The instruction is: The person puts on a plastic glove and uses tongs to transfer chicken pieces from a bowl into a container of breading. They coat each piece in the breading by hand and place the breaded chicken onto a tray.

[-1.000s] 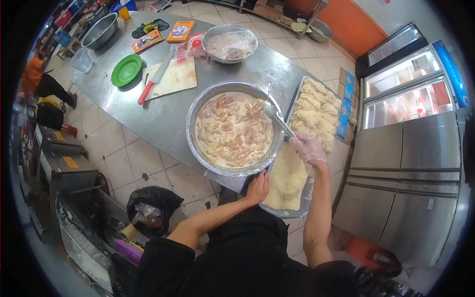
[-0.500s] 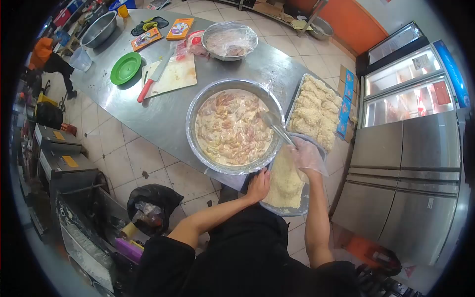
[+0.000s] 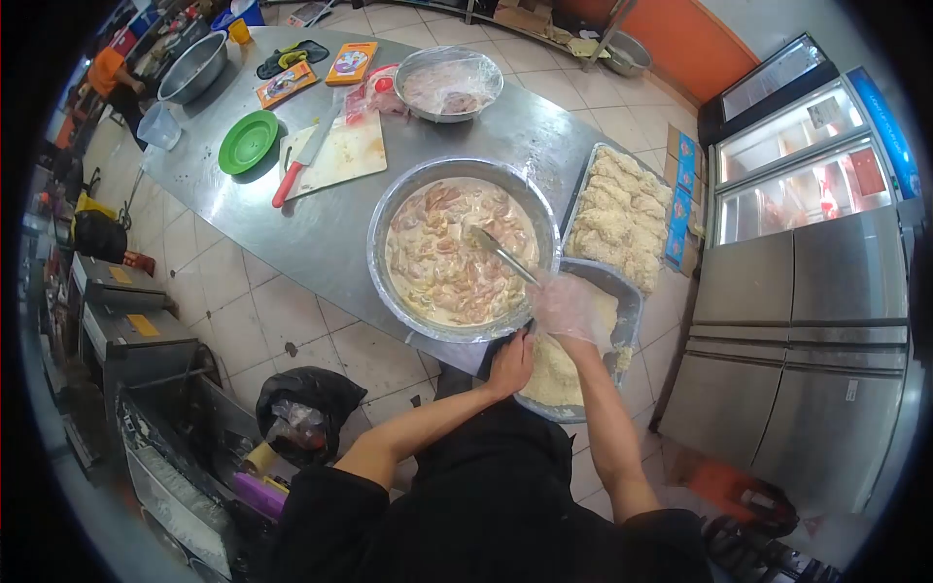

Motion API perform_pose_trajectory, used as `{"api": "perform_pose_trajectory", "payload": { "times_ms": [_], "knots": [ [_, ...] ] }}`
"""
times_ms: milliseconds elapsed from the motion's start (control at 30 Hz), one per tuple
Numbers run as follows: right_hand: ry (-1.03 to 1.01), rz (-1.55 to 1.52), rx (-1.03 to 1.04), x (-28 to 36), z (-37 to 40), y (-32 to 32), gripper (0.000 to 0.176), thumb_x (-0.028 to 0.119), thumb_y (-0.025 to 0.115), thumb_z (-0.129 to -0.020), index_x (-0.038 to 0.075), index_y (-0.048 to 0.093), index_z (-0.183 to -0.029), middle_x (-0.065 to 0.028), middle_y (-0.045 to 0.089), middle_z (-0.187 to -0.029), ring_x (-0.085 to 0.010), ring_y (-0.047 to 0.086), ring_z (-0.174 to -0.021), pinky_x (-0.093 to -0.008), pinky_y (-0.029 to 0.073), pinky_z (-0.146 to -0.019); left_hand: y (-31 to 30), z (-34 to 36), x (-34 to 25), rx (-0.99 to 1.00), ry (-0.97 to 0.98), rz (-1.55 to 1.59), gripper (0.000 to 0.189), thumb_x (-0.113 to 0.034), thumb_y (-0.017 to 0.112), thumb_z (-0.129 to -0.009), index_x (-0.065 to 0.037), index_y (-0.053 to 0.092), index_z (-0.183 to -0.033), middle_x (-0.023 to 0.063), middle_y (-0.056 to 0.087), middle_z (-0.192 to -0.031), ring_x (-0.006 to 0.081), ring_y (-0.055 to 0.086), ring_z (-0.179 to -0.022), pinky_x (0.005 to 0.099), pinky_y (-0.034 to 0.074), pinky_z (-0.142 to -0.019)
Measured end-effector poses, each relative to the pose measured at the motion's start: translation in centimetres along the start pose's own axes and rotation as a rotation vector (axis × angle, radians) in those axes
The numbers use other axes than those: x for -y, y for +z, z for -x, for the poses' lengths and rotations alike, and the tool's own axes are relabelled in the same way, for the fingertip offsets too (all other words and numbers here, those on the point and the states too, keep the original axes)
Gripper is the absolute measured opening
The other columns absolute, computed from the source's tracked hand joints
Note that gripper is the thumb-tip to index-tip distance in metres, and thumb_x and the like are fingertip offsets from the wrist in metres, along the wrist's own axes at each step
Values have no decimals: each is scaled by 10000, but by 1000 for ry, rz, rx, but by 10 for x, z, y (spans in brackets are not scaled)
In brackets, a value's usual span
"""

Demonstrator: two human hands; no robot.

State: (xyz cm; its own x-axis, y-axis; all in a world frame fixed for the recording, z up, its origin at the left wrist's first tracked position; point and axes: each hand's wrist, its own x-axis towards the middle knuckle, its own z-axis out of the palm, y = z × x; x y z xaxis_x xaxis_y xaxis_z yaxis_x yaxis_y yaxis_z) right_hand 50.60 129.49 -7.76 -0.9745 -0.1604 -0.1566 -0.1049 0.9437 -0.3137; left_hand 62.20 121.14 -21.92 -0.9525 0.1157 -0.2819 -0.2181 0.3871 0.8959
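A large metal bowl (image 3: 381, 277) full of meat pieces in creamy batter sits at the table's near edge. My right hand (image 3: 566, 309), in a clear plastic glove, is closed around metal tongs (image 3: 507, 257), whose tips reach over the batter. Below that hand lies a grey tub (image 3: 627, 291) of pale crumbs. My left hand (image 3: 510, 367) is bare and rests against the bowl's lower rim and the tub's left edge; what its fingers hold, if anything, is hidden. Beyond the tub stands a tray of crumb-coated pieces (image 3: 617, 209).
On the metal table (image 3: 321, 262) are a cutting board (image 3: 355, 155), a red-handled knife (image 3: 306, 155), a green plate (image 3: 248, 142) and a film-covered bowl (image 3: 449, 85). A person in orange (image 3: 109, 73) stands at the far left. Glass-door fridges (image 3: 802, 194) stand right.
My right hand and the tongs have moved left, from the bowl's right side toward its middle. My left hand has hardly moved. The person in orange stands more upright.
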Motion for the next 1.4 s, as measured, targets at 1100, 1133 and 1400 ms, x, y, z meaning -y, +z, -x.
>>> {"api": "perform_pose_trajectory", "payload": {
  "times_ms": [1100,1133,1400],
  "knots": [
    [-175,-323,6,-55,-3,-2,305,266,590,-939,44,685,-1126,-147,659,-732,-317,634,-634,-416,484,-586,-1,-2,-3,16,-57,16,489,-359,362,-1034,6,507,-1326,323,610,-1161,498,573,-1076,552,438,-950],
    [-7,-495,116,-58,6,-14,297,245,611,-934,43,689,-1138,-76,620,-702,-219,581,-602,-354,450,-556,1,-2,0,28,-52,18,489,-359,362,-1034,6,507,-1326,323,610,-1161,498,573,-1076,552,438,-950],
    [397,-1021,20,-86,127,-82,288,174,668,-918,17,697,-1157,65,491,-717,-40,428,-623,-221,347,-526,5,-7,6,-56,102,51,403,-313,355,-1046,26,514,-1194,326,616,-962,520,586,-931,556,438,-787]
  ]
}}
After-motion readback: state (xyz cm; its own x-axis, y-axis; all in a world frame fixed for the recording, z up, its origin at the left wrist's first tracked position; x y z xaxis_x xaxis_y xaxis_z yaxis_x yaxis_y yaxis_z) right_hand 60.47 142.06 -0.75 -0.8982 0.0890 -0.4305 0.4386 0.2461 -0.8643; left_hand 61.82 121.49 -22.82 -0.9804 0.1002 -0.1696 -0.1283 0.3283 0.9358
